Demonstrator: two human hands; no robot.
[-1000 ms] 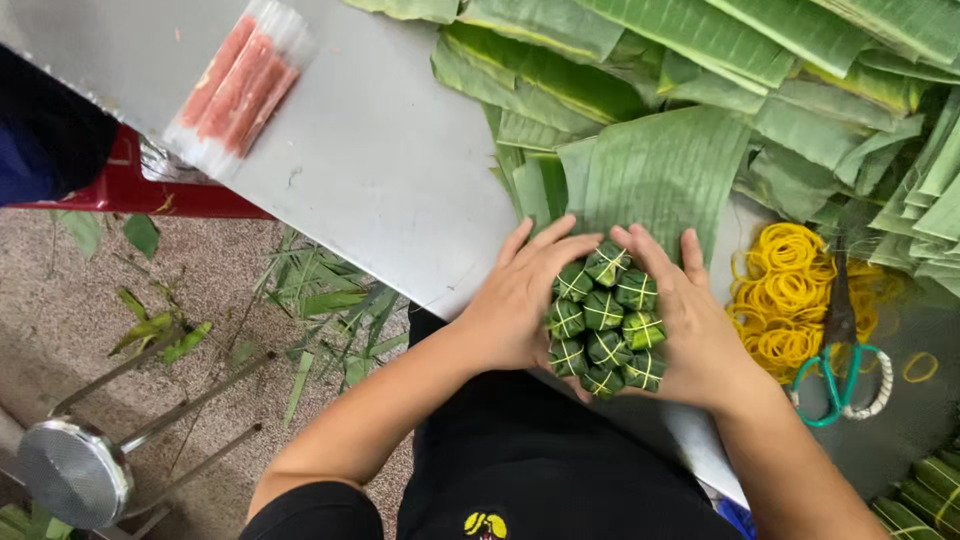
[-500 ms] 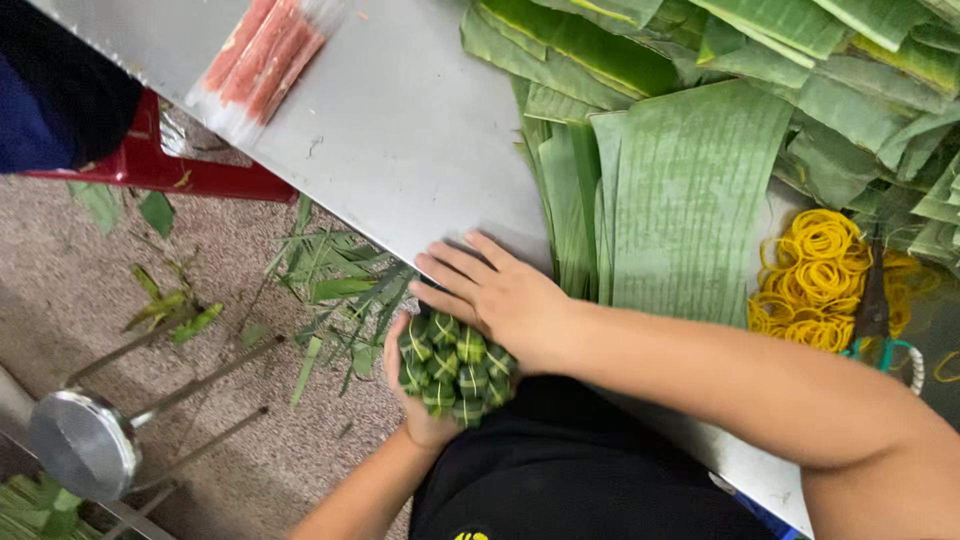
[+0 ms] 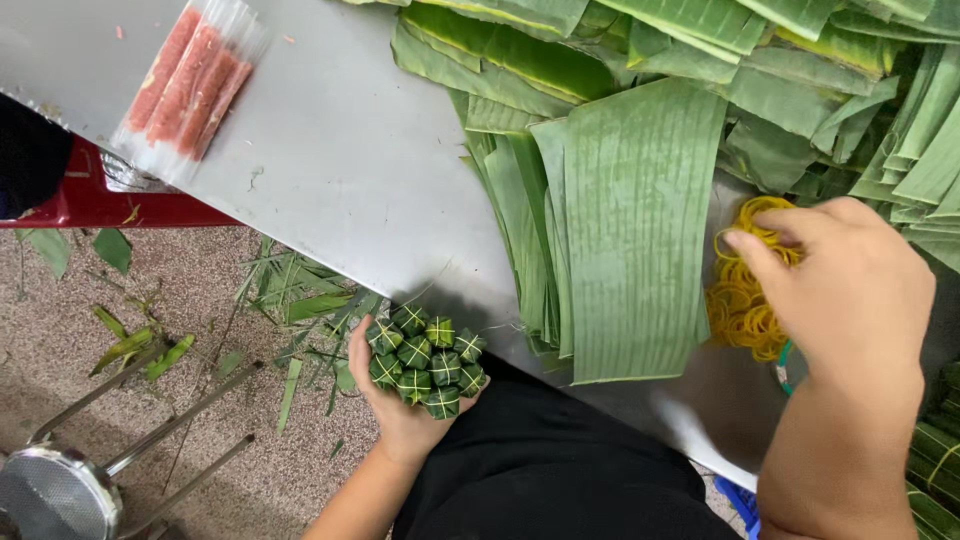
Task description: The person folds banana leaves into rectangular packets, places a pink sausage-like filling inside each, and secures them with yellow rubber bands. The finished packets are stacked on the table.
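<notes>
Your left hand (image 3: 400, 405) is off the near edge of the metal table (image 3: 340, 170), palm up, fingers curled around a bundle of small leaf-wrapped parcels (image 3: 425, 358) that sits in the palm, over the littered floor (image 3: 200, 330). Your right hand (image 3: 850, 290) is over the pile of yellow rubber bands (image 3: 742, 310) near the table's right side, fingers loosely bent and reaching down onto them; you cannot tell whether a band is pinched yet. Between your hands lies a stack of long banana leaf strips (image 3: 630, 220), its ends reaching the near edge. A clear packet of pink meat (image 3: 190, 85) lies at the table's far left corner.
</notes>
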